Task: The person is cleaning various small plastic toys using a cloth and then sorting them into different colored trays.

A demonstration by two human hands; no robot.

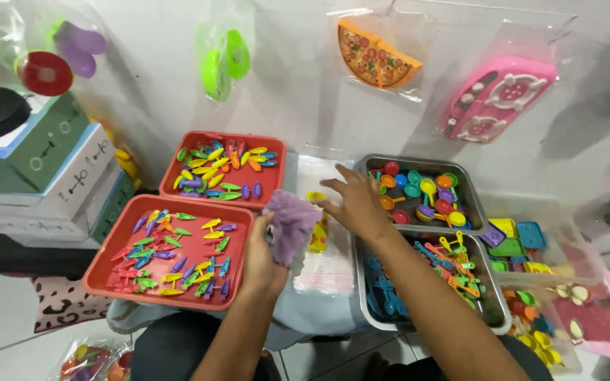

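Centrally, left hand (262, 257) grips purple toy piece (289, 226) between 2 red trays (100, 279) and metal trays (361, 282). Right hand (358, 204) open, fingers spread over clear bags (323, 271). Piece likely light, stiff plastic; best pinched at lower edge.

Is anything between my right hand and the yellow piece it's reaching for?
Nothing visible. The right hand is spread just beside the yellow piece, which lies on the clear bags. The left hand holds a purple toy next to it, not across the path.
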